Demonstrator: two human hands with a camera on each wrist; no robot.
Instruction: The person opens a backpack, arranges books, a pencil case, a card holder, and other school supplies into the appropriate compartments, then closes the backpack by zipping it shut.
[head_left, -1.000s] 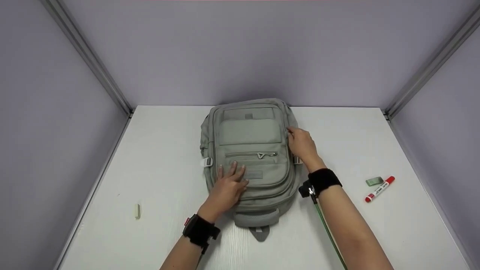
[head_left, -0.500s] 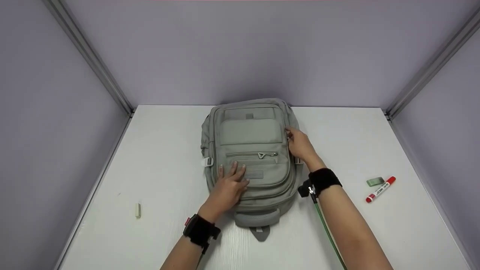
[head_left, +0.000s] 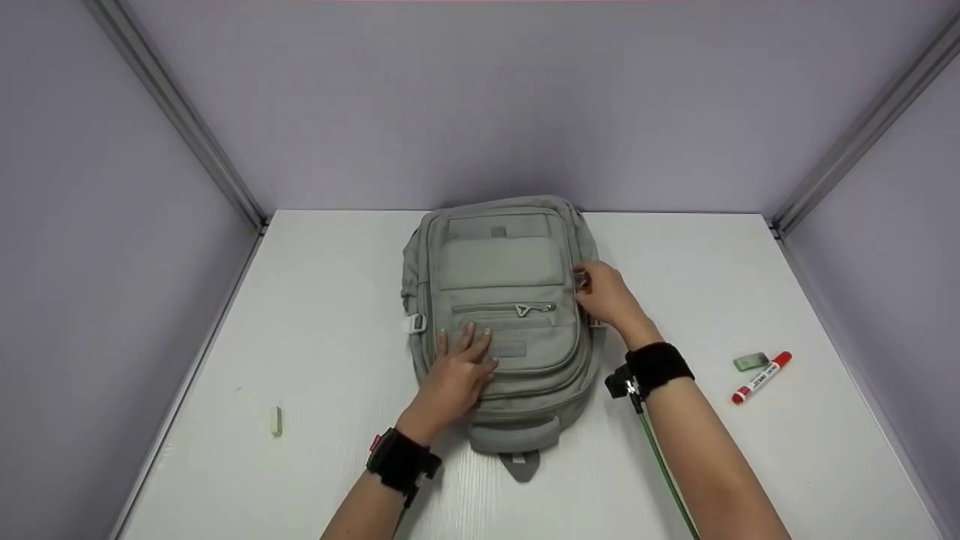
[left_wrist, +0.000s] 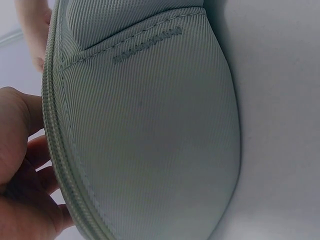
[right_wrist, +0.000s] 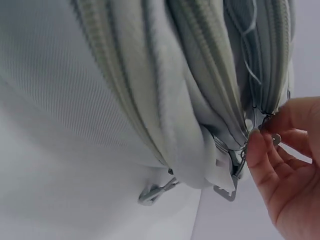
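Observation:
A grey-green backpack (head_left: 510, 262) lies on the table with its front pocket side up and its carry handle (head_left: 516, 436) toward me. My left hand (head_left: 454, 382) rests on the lower front with fingers spread; the left wrist view shows it beside the zipped edge (left_wrist: 57, 130). At the backpack's right side, my right hand (head_left: 604, 291) pinches a metal zipper pull (right_wrist: 275, 139) between thumb and fingers. Just above those fingers the zipper's two edges (right_wrist: 272, 55) stand apart. Another zipper pull (right_wrist: 157, 192) and a metal strap buckle (right_wrist: 227, 192) hang close by.
Right of the backpack lie a red-and-white marker (head_left: 761, 377) and a small green block (head_left: 750, 362). A small pale block (head_left: 276, 421) lies at the left. Panels wall in the white table (head_left: 337, 300) at the back and sides.
My right hand has moved slightly toward me along the backpack's right side, and its wrist has shifted a little right. The left hand and the backpack have stayed in place.

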